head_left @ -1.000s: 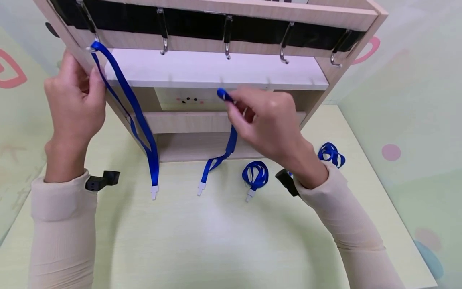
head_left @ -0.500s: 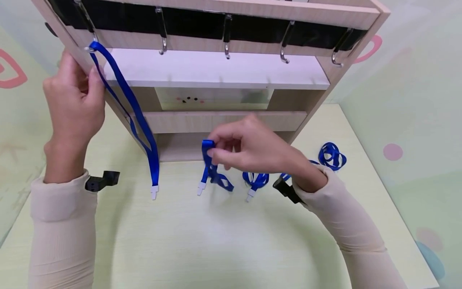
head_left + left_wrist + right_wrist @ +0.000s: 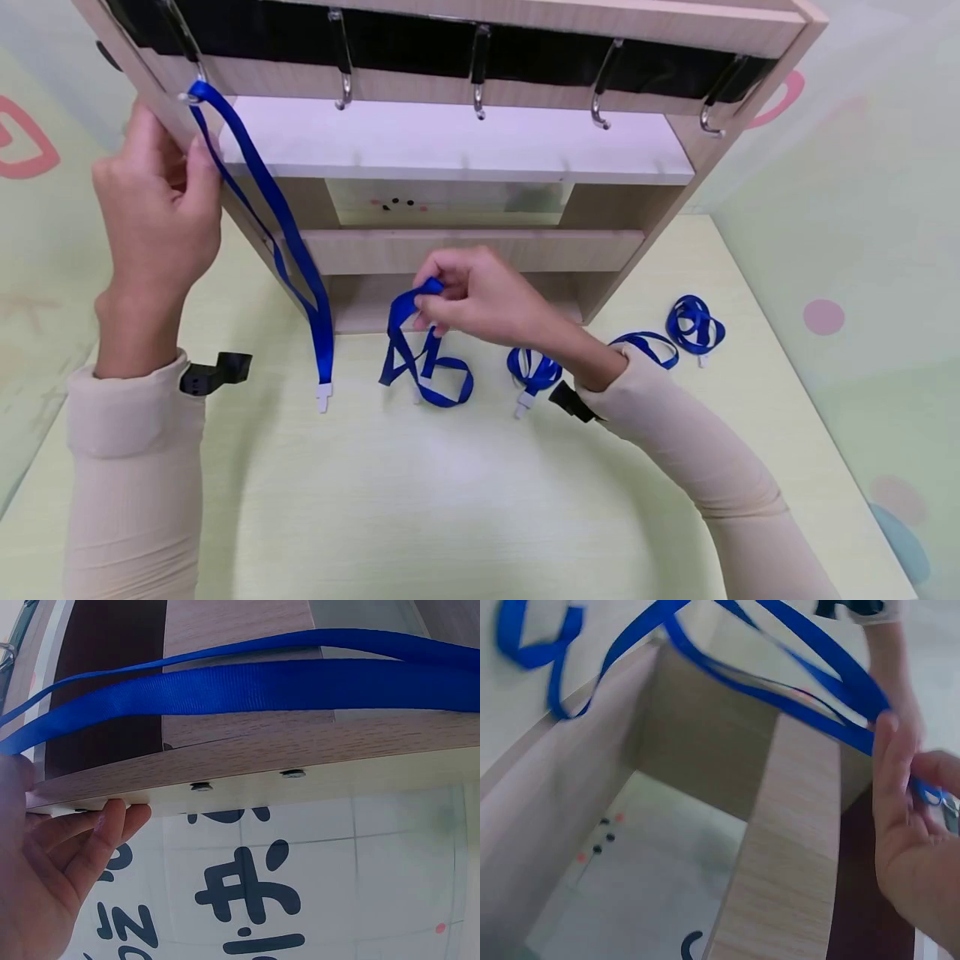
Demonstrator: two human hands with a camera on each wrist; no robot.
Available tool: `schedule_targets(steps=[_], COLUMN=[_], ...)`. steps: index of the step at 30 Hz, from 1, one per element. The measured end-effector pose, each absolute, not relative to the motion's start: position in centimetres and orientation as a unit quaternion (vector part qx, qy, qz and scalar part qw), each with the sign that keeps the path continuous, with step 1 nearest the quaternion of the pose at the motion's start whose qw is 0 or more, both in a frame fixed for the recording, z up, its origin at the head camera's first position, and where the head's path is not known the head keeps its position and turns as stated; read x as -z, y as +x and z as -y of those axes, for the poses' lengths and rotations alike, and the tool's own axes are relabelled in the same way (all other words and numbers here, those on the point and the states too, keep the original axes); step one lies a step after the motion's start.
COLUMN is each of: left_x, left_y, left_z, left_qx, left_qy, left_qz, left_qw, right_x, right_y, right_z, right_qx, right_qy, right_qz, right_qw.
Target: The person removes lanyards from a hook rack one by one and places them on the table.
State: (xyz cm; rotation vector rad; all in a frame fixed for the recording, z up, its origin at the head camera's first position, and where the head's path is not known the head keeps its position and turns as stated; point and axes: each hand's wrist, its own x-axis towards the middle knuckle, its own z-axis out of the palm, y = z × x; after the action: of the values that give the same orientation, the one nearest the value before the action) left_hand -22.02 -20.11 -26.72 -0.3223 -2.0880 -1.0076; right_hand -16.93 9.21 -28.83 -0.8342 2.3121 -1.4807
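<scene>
A wooden rack stands on the table. My left hand grips its left side panel, thumb in front and fingers behind, as the left wrist view shows. From the leftmost hook hangs a blue lanyard with a white clip, its strap passing close to my left thumb. Between thumb and fingers, my right hand pinches another blue lanyard in front of the rack's lower opening. Its loose strap droops in twisted loops; its clip is mostly hidden behind them. The right wrist view shows the strap running from my fingertips.
Several metal hooks line the black strip along the rack's top; the others bear nothing. A coiled lanyard lies right of the held one. Farther right are a partly covered lanyard and another coil. A wall rises at right.
My right hand has come down from shelf height and slightly left with the lanyard, whose strap now hangs in open loops. My left hand stays on the rack.
</scene>
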Motion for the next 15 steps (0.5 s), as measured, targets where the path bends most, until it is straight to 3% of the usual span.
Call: schedule_targets(steps=[6,15], left_x=[26.7,26.7], left_y=[-22.0,-22.0], left_z=[20.1,20.1], left_qx=[0.399,0.406], left_qy=[-0.121,-0.127], left_qz=[0.823,0.820], left_qw=[0.385,0.383], right_x=[30.4,32.4], right_y=[-17.5,-18.4], right_z=[-9.5,-10.8], right_qx=[0.313,0.041], right_qy=[-0.370,-0.432], right_qz=[-0.873,-0.877], right_qw=[-0.057,-0.208])
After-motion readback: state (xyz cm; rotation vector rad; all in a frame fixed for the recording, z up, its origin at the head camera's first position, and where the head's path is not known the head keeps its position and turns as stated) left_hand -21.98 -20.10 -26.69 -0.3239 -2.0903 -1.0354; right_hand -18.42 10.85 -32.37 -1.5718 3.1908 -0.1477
